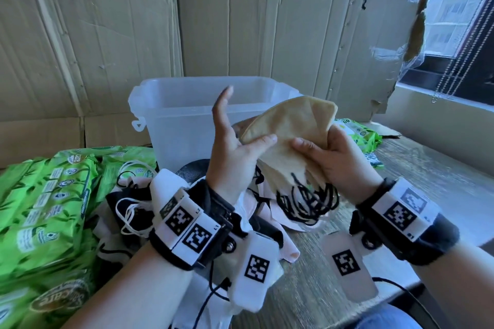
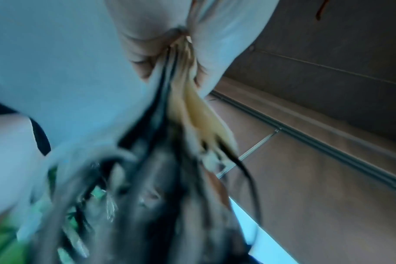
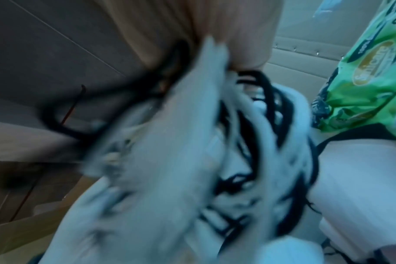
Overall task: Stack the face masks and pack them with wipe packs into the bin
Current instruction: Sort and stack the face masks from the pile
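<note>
At frame centre the right hand (image 1: 332,157) grips a beige mask stack (image 1: 291,128); the left hand (image 1: 235,139) steadies it, thumb on, fingers straight. The masks look light, floppy and prone to sliding, so a pinch across the folded edge seems best.

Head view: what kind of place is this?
Likely a makeshift packing station in a room, not a factory: flattened cardboard sheets line the wall, a wooden table holds the work, and a window shows apartment blocks outside.

Wrists: we wore black straps carrying white blocks printed with black square codes.
Cables: thin black leads ran from our wrist units.
Forearms: ours were bare, unsleeved.
Legs: blue denim.
</note>
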The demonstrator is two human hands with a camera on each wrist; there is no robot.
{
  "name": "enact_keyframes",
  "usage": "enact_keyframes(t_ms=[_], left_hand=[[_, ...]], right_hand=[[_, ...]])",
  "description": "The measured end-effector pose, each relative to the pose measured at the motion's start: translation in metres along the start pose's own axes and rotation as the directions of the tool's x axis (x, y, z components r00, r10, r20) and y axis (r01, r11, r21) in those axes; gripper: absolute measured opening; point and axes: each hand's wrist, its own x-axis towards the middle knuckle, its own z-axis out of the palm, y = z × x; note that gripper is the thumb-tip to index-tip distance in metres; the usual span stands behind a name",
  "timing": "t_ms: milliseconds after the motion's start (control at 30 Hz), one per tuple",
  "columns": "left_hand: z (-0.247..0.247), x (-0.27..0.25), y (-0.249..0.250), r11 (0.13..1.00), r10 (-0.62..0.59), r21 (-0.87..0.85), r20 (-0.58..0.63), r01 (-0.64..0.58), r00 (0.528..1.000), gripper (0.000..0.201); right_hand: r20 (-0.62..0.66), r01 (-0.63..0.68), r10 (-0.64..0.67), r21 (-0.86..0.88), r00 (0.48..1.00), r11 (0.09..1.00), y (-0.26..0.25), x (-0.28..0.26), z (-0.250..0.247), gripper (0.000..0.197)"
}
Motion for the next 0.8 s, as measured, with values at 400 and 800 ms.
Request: enact_keyframes(t_ms=[400, 800], left_hand=[[-0.019, 0.006, 0.011, 0.971, -0.104, 0.235, 0.285, 0.036, 0.953, 0.029], [-0.045, 0.0, 0.012, 0.976, -0.045, 0.217, 0.056, 0.032, 0.997, 0.023]], right_hand=[[0.265, -0.089, 0.187, -0.344, 0.946, 0.935, -0.009, -0.004, -0.018, 0.052], [0.115, -0.152, 0.179, -0.21, 0.977, 0.966, -0.006, 0.0, -0.028, 0.054]])
